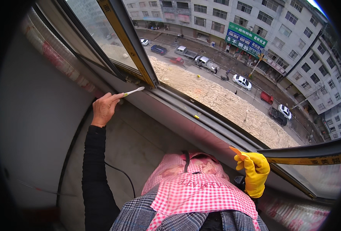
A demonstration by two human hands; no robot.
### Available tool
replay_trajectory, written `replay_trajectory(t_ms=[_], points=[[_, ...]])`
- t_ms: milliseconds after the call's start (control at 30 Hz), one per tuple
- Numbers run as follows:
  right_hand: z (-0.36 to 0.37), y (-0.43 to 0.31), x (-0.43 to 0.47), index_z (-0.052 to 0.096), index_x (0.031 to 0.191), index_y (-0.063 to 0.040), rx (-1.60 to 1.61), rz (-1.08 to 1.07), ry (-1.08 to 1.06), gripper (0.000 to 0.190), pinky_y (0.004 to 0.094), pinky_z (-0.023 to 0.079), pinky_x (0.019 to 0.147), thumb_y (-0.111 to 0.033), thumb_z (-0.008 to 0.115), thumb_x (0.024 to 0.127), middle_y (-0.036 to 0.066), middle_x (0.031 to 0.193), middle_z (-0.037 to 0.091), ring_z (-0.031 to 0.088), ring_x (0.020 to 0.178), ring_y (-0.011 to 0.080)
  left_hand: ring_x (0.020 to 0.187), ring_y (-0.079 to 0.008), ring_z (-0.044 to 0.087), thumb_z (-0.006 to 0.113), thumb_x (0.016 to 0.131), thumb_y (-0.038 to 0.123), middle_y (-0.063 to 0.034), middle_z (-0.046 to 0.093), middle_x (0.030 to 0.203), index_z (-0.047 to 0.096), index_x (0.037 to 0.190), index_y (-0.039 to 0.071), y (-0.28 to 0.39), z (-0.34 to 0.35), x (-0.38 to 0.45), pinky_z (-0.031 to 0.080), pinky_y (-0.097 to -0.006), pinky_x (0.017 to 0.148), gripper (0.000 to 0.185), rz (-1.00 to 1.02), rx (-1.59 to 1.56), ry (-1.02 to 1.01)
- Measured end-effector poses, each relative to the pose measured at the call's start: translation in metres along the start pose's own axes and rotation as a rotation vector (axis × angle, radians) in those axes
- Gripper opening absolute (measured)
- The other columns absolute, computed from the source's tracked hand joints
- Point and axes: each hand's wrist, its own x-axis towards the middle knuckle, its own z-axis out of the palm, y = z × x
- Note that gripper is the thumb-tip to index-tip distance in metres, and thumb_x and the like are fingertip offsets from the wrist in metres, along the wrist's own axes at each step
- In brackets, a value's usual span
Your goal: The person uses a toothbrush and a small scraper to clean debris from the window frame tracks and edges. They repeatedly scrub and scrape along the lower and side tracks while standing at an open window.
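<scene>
My bare left hand (104, 107) grips the green end of a toothbrush (134, 91). The brush's white end reaches over the sliding window track (170, 99), by the foot of an upright aluminium frame (130, 49); whether it touches the metal I cannot tell. My right hand (254, 171) wears a yellow rubber glove and pinches a thin, pointed orange piece (236, 150), perhaps a plastic scraper. That hand is at the right part of the sill, near the other sash (306, 158). A small yellow bit (196, 116) lies on the track.
The window is open above a street with parked cars (242, 82) and buildings, far below. Patterned curtains (58, 57) hang at the left. A black cable (124, 173) runs over the floor (124, 135). My pink checked apron (199, 193) is close to the wall under the sill.
</scene>
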Motion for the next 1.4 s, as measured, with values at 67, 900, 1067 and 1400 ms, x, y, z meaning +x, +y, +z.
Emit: replay_trajectory(t_ms=[67, 900, 1067, 1400], points=[[-0.001, 0.002, -0.001, 0.074, 0.105, 0.003, 0.0, 0.001, 0.015, 0.015, 0.0237, 0.051, 0.061, -0.009, 0.067, 0.098, 0.013, 0.094, 0.074, 0.065, 0.065, 0.0128, 0.058, -0.0239, 0.058, 0.07, 0.09, 0.012, -0.0059, 0.053, 0.067, 0.078, 0.112, 0.018, -0.005, -0.013, -0.003, 0.044, -0.0366, 0.053, 0.024, -0.029, -0.024, 0.045], [0.003, -0.002, 0.011, 0.074, 0.108, 0.002, -0.004, 0.006, -0.08, 0.016, 0.0238, 0.051, 0.063, -0.009, 0.066, 0.098, 0.012, 0.097, 0.074, 0.067, 0.07, 0.013, 0.06, -0.02, 0.053, 0.068, 0.084, 0.012, -0.0015, 0.044, 0.069, 0.077, 0.109, 0.03, 0.115, 0.043, 0.001, 0.044, -0.0337, 0.055, 0.031, 0.49, -0.073, -0.145], [0.001, -0.004, 0.011, 0.074, 0.107, 0.002, -0.019, -0.014, -0.061, 0.016, 0.0236, 0.051, 0.063, -0.009, 0.066, 0.098, 0.012, 0.097, 0.074, 0.066, 0.068, 0.0127, 0.061, -0.0245, 0.055, 0.068, 0.089, 0.014, -0.0041, 0.047, 0.069, 0.077, 0.109, 0.027, 0.066, 0.031, 0.013, 0.044, -0.0375, 0.055, 0.026, 0.346, -0.031, -0.09], [-0.004, -0.002, 0.003, 0.075, 0.105, 0.001, -0.041, 0.049, 0.012, 0.016, 0.0235, 0.049, 0.061, -0.01, 0.068, 0.097, 0.011, 0.095, 0.074, 0.066, 0.067, 0.0117, 0.057, -0.0226, 0.053, 0.072, 0.086, 0.008, -0.0053, 0.048, 0.066, 0.079, 0.11, 0.02, 0.052, -0.005, -0.004, 0.041, -0.0359, 0.052, 0.028, 0.133, -0.179, -0.077]])
